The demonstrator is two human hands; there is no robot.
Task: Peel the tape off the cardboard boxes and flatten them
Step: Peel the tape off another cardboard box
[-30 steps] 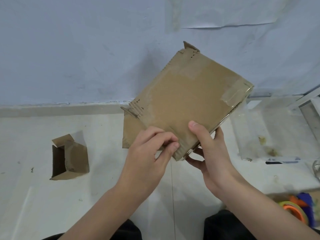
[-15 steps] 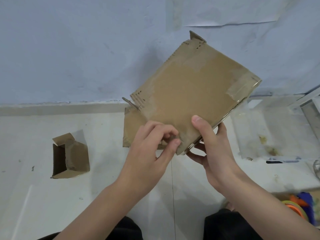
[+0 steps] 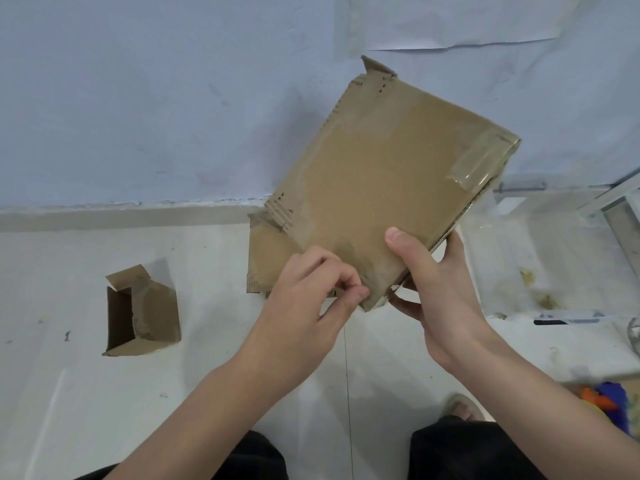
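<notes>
A flat brown cardboard box [image 3: 381, 174] is held up in front of me, tilted, its broad face toward the camera. Clear tape [image 3: 476, 164] wraps over its upper right edge. My right hand [image 3: 440, 292] grips the box's lower right corner, thumb on the face and fingers behind. My left hand [image 3: 311, 296] has its fingers curled at the lower corner, thumb and fingertip pinching at the box's edge; what they pinch is too small to tell. A smaller open cardboard box [image 3: 140, 311] lies on its side on the floor at left.
Another flat piece of cardboard [image 3: 263, 268] lies on the white floor behind the held box. A clear plastic tray [image 3: 519, 258] and a metal frame [image 3: 620, 216] are at right. Coloured tape rolls [image 3: 609, 407] sit at the lower right. My knees and one sandal are below.
The box has tilted and shifted slightly up and right over the last second. My left fingertips have slid down toward its lower corner. My right hand's grip is the same.
</notes>
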